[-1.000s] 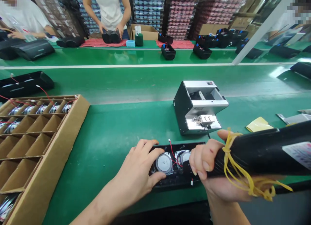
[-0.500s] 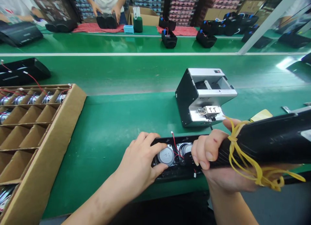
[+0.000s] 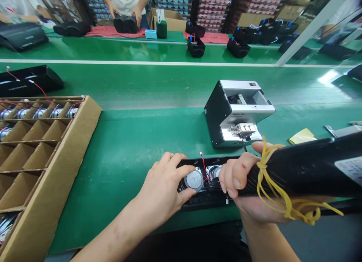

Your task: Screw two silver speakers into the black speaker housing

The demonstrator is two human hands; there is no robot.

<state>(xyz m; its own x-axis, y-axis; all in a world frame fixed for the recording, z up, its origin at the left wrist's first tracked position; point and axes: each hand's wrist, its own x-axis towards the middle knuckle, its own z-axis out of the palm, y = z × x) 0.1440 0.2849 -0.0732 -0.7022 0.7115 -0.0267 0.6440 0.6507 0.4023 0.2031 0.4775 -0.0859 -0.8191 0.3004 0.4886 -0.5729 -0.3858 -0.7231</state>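
Note:
A long black speaker housing [image 3: 195, 204] lies on the green bench in front of me, its inside facing up. Two round speaker drivers sit in it: the left driver [image 3: 194, 180] shows well, while the right driver [image 3: 214, 172] is partly covered. My left hand [image 3: 166, 183] grips the housing's left end, thumb and forefinger around the left driver. Wrapped in my right hand [image 3: 240, 175] is a thick black electric screwdriver [image 3: 305, 167] with a yellow band tied round it. It is over the housing's right part; its tip is hidden. Red wires with white plugs [image 3: 201, 153] stick out of the housing.
A silver-and-black screw feeder [image 3: 240, 113] stands behind the housing. At left is a divided cardboard box [image 3: 76, 156] with several drivers. Another black housing [image 3: 34, 81] lies behind it. Yellow paper [image 3: 302, 136] lies at right. Across the line, a co-worker's hands [image 3: 137, 15] handle a black part.
My right hand and the screwdriver have shifted slightly left, covering more of the right driver. My left hand keeps its grip on the housing.

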